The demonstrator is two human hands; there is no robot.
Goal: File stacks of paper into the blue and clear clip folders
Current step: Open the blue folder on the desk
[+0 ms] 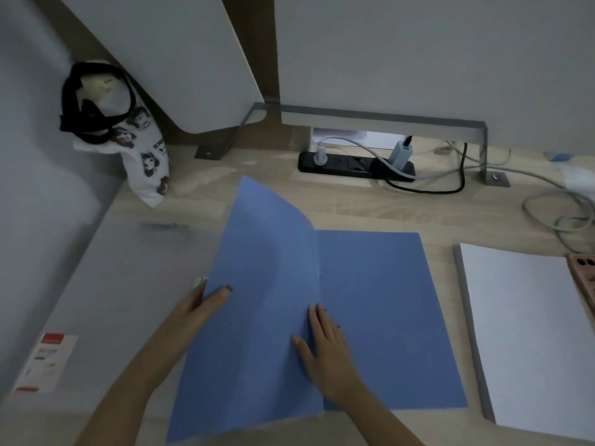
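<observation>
Head view: the raised left cover of the blue folder (380,317) is pinched by the left grip (199,312), its fold pressed by the flat, straight-fingered right grip (325,346). It is spread on the pale wood table (354,207) — paper stack (531,333) alongside, power strip (354,164) by the grey wall.

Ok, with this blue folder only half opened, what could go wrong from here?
The left hand grips the raised left cover of the blue card folder at its edge; it could slip and flop shut.
The right hand presses flat beside the spine; lifting it may let the folder slide.
The white paper stack lies apart on the right; a hasty reach could skew it.
</observation>
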